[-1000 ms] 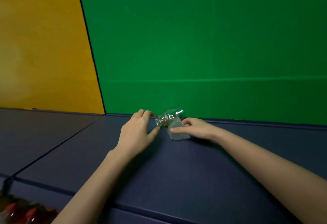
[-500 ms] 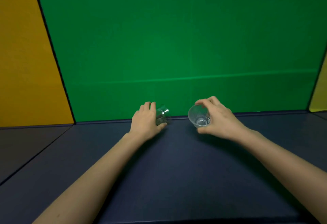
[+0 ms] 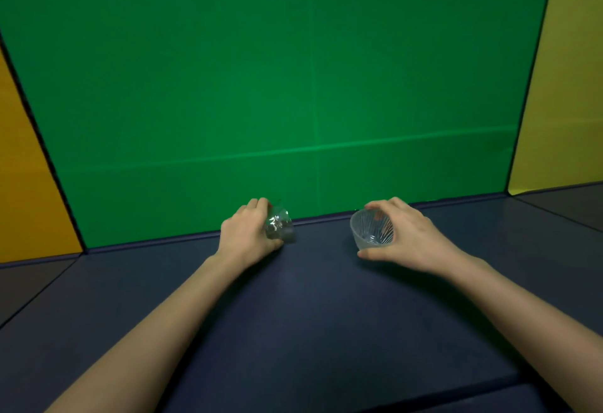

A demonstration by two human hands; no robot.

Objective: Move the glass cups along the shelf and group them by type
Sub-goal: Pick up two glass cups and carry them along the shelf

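2 hands out over the dark blue shelf (image 3: 310,298), both near the foot of the green back panel (image 3: 293,70). Left hand (image 3: 244,236) grips a small clear glass cup (image 3: 279,225), tilted, close to the panel's base. Right hand (image 3: 411,236) holds a ribbed glass cup (image 3: 372,228), mouth tipped toward the camera, slightly further out from the panel. Cups apart.

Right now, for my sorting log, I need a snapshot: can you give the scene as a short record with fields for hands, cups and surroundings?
Left hand: grips a small clear glass cup near the back wall
Right hand: holds a ribbed glass cup, tilted, mouth toward the camera
Cups: apart, not touching
Surface: dark blue shelf
Backdrop: green panel
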